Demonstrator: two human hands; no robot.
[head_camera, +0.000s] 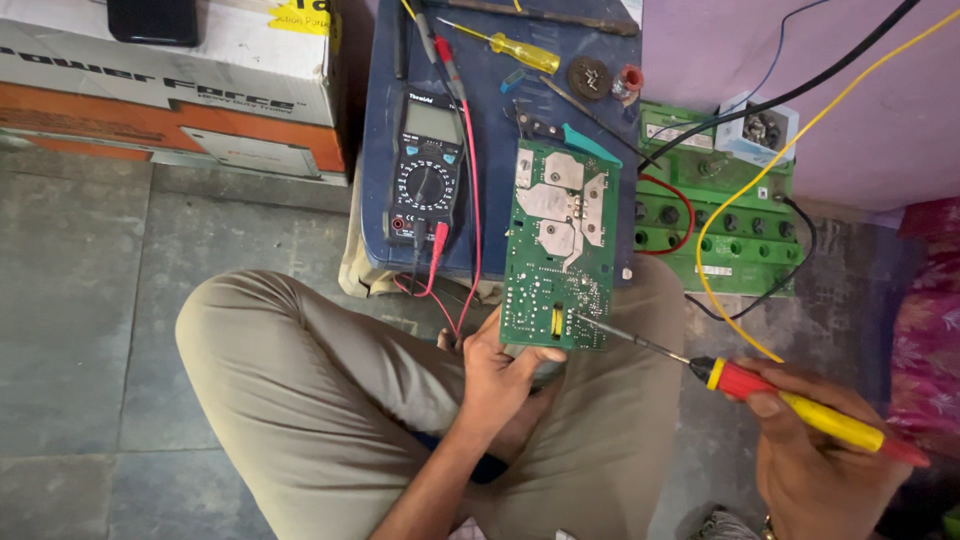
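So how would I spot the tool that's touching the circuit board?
Start at the blue work surface holding the black multimeter. The green circuit board leans off its near edge, steadied by the left hand. The soldering iron, red-and-yellow handled, is in the right hand, tip on the board, unlike the idle yellow screwdriver.

My iron (800, 403) feels glossy plastic, its tip bare metal; the board (558, 245) shows matt green with dull silvery solder patches.

The green circuit board (556, 250) is long and rectangular, with silver solder areas on its upper half, and it lies tilted over the knees. The soldering iron (790, 400) has a red-yellow handle; its thin metal tip touches the board's lower edge.
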